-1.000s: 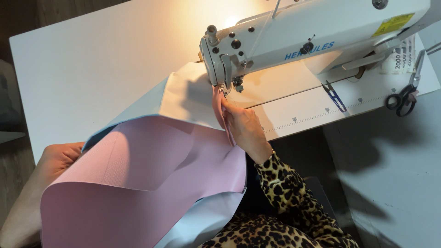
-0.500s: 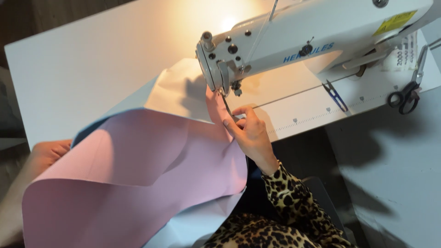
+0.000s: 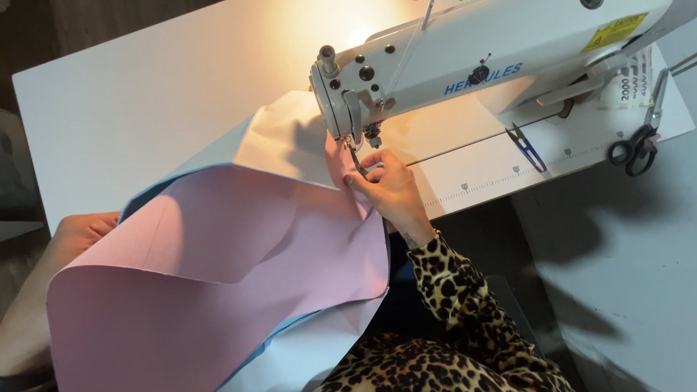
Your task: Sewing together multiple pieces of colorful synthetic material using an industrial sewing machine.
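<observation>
Black-handled scissors (image 3: pixel 633 149) lie at the far right of the white table (image 3: pixel 145 101), near its edge. Small blue thread snips (image 3: pixel 528 147) rest left of them, beside a printed ruler strip (image 3: pixel 508 174) running along the table's near edge.
</observation>
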